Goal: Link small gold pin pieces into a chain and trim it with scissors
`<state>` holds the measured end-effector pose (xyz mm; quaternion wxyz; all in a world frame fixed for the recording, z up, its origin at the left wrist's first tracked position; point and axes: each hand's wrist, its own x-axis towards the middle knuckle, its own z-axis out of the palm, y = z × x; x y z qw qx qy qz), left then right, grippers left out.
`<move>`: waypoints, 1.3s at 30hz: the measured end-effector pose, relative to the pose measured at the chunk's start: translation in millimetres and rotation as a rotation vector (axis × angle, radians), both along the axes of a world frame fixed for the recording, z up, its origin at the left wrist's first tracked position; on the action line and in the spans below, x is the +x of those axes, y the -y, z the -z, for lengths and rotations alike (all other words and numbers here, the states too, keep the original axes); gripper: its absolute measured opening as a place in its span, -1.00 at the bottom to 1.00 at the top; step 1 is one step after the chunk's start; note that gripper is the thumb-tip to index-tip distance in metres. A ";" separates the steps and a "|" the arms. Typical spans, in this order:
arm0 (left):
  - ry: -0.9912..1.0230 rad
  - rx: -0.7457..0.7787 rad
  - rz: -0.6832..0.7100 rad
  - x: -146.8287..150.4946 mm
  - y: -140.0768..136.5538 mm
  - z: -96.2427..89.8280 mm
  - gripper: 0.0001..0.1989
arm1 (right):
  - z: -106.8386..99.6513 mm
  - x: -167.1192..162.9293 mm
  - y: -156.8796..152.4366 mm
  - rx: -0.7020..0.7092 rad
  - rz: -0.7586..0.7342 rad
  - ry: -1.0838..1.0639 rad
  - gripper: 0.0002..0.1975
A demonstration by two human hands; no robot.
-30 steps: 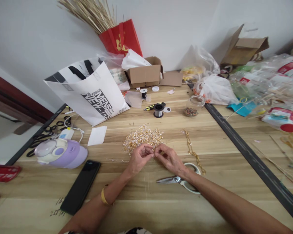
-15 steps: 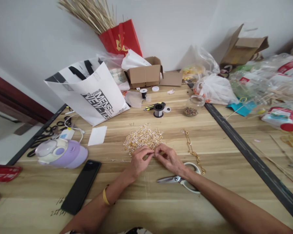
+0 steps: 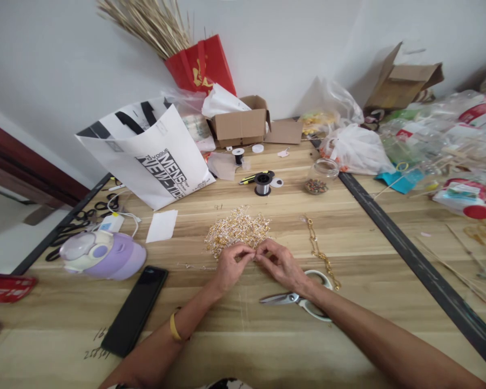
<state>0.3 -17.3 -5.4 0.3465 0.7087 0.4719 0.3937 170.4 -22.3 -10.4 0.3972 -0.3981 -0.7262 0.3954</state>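
My left hand and my right hand meet fingertip to fingertip over the wooden table, each closed in a pinch. What lies between the fingertips is too small to make out; a thin clear thread seems to run down from there. Just beyond the fingers spreads a pile of small gold and silvery beads or chain pieces. A thin beaded strand lies left of my left hand. Under my right wrist rest scissors with pale handles, blades apart. A gold chain lies to their right.
Behind the pile stand a wire spool, a cutter knife and a glass jar. A black phone and purple bottle are at left, near a white bag. Plastic bags crowd the back right.
Both hands keep their pinch at nearly the same spot, with only a slight shift of the fingers. The things on the table stay where they were.
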 end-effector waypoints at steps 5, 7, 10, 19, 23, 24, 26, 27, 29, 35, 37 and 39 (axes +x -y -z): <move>0.042 -0.127 -0.001 -0.5 -1.2 -2.7 -0.88 | -0.3 0.4 0.0 -0.010 0.003 0.007 -0.90; 0.050 -0.152 0.004 -1.0 -1.3 -4.8 -0.87 | -0.7 0.1 0.2 -0.023 0.009 0.008 -0.90; 0.065 -0.209 0.028 -2.4 -2.0 -8.0 -0.84 | -0.3 -0.6 0.5 -0.052 0.017 -0.008 -0.90; 0.077 -0.313 0.088 -6.0 -5.5 -9.8 -0.83 | 2.9 -0.6 0.5 -0.070 0.004 -0.048 -0.90; 0.076 -0.327 0.102 -6.6 -5.8 -11.8 -0.84 | 1.1 -0.7 0.9 -0.070 -0.006 -0.053 -0.90; 0.077 -0.335 0.107 -7.0 -6.0 -12.5 -0.84 | 0.9 -0.6 0.9 -0.071 -0.010 -0.054 -0.90; 0.078 -0.348 0.122 -7.9 -6.7 -13.4 -0.83 | 1.2 -0.3 0.7 -0.069 -0.016 -0.056 -0.90; 0.076 -0.350 0.131 -8.4 -7.2 -13.7 -0.83 | 1.6 -0.1 0.4 -0.067 -0.018 -0.056 -0.90; 0.071 -0.350 0.147 -9.3 -7.9 -13.7 -0.82 | 2.7 0.5 -0.1 -0.063 -0.024 -0.054 -0.89; 0.061 -0.331 0.151 -8.9 -7.8 -12.5 -0.85 | 1.2 1.4 -1.1 -0.048 -0.035 -0.032 -0.89; 0.049 -0.296 0.138 -7.6 -6.9 -11.9 -0.87 | -0.7 1.2 -1.1 -0.037 -0.030 -0.022 -0.88; 0.049 -0.263 0.118 -6.0 -5.6 -10.8 -0.89 | -2.1 0.9 -1.0 -0.025 -0.024 -0.018 -0.88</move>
